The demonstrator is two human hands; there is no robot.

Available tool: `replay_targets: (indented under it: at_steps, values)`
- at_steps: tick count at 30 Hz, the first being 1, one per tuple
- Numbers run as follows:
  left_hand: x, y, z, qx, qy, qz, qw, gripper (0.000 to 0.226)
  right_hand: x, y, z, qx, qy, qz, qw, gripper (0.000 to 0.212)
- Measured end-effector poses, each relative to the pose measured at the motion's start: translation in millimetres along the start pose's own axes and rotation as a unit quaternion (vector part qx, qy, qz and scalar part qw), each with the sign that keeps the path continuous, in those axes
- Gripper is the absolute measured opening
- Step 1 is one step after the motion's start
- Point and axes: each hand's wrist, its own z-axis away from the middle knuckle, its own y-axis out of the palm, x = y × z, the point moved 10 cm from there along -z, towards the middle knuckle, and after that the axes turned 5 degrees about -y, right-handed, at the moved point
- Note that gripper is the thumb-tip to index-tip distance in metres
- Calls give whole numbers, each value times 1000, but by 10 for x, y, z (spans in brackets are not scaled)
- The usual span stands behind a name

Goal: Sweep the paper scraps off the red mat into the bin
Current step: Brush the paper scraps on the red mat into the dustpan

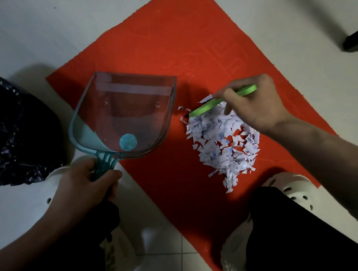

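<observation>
A red mat (166, 44) lies on the pale floor. A heap of white paper scraps (223, 142) sits on its right part. My right hand (254, 104) grips a green hand brush (205, 107) at the far edge of the heap, its bristles hidden under the green back. My left hand (84, 183) grips the teal handle of a clear dustpan (124, 115), which rests on the mat's left part with nothing in it, a hand's width left of the scraps. The bin with a black bag (17, 128) stands at the left edge.
My knees in dark trousers (299, 232) and white perforated clogs (293, 188) fill the bottom of the view, one clog on the mat's near right edge. A dark furniture foot (353, 42) stands on the floor at the far right.
</observation>
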Motion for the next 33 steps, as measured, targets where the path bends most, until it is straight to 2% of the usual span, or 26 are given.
replay_targets:
  at_steps: [7, 11, 13, 15, 17, 19, 23, 28, 33]
  values:
    - [0, -10, 27, -3, 8, -14, 1000, 19, -273, -646, 235, -208, 62, -40, 975, 44]
    - [12, -20, 31, -13, 10, -23, 1000, 20, -514, -910, 292, -286, 115, 16, 951, 63]
    - [17, -2, 24, -9, 9, -22, 1000, 18, -650, -946, 271, -285, 135, 43, 948, 76]
    - [14, 23, 17, -4, 8, -17, 1000, 16, -715, -909, 236, -259, 131, 73, 954, 79]
    - [-16, 47, 20, 0, 17, -24, 1000, 16, -738, -831, 212, -225, 125, 86, 963, 64]
    - [-58, 73, 38, 5, 31, -37, 999, 18, -700, -723, 203, -183, 108, 105, 972, 40]
    - [-118, 99, 67, 10, 50, -45, 998, 22, -516, -501, 243, -109, 35, 151, 982, 43]
    - [-143, 96, 78, 1, 65, -65, 996, 25, -455, -612, 392, -144, 27, 136, 980, 47]
    - [-119, 115, 64, 15, 86, -67, 994, 26, -574, -783, 610, -170, 59, 152, 972, 51]
